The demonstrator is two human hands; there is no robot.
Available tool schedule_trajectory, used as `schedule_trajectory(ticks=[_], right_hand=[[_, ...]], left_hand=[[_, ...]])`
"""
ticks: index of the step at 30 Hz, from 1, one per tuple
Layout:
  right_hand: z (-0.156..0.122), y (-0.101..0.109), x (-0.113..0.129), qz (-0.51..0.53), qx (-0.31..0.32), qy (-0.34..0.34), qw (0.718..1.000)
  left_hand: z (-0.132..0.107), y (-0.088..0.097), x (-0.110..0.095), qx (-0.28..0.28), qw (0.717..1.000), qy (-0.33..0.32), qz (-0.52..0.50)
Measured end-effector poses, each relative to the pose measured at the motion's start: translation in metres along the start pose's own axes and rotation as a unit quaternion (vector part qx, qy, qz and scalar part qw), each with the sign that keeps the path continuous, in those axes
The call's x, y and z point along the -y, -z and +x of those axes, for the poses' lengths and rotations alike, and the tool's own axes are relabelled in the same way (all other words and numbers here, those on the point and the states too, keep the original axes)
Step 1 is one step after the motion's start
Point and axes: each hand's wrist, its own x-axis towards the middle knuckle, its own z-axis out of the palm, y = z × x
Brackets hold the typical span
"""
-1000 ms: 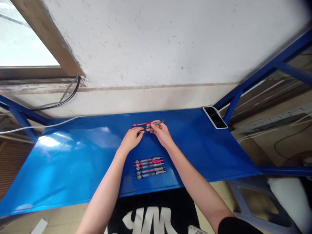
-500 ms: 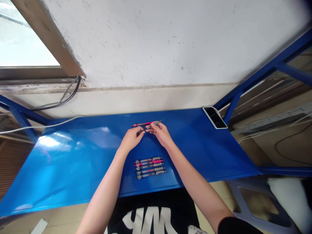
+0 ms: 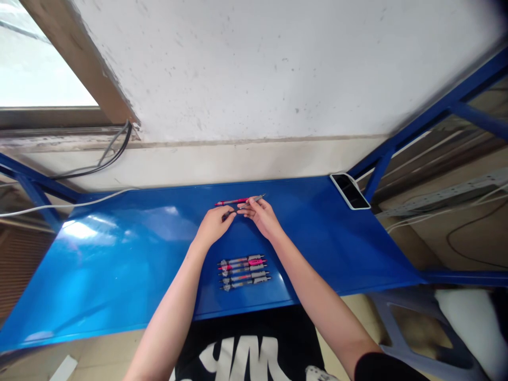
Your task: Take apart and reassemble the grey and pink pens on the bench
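My left hand [image 3: 213, 227] and my right hand [image 3: 260, 216] meet above the middle of the blue table, both pinching a slim grey pen [image 3: 254, 200]. The left fingertips hold its dark end, and the right fingers hold the grey barrel. Just beyond my fingers, a red pen [image 3: 232, 202] lies on the table, its right end hidden behind my right hand. Nearer me, below my hands in the picture, several grey pens with pink clips [image 3: 244, 272] lie side by side in a tidy row.
The blue metal table [image 3: 119, 264] stands against a white wall [image 3: 238, 69]. A phone [image 3: 349, 191] lies face up at the far right corner. A white cable [image 3: 79, 202] runs along the far left edge. A grey plastic chair [image 3: 413, 328] stands at lower right.
The grey pen has shifted slightly in my fingers, and its far end sits a little higher. My hands have barely moved, and the row of pens and the phone stay in place.
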Motion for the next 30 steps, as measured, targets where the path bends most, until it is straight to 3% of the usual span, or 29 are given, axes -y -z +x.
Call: schedule_trajectory(ticks=[18, 26, 30], right_hand=[[-0.004, -0.005, 0.005, 0.001, 0.003, 0.007, 1.0], [0.003, 0.004, 0.0, 0.003, -0.069, 0.057, 0.996], [0.005, 0.005, -0.001, -0.008, -0.068, 0.062, 0.996]], left_hand=[[0.0, 0.0, 0.001, -0.016, 1.0, -0.007, 0.007], [0.001, -0.001, 0.001, -0.053, 0.998, -0.026, -0.008], [0.001, 0.001, -0.001, -0.047, 0.999, -0.027, -0.002]])
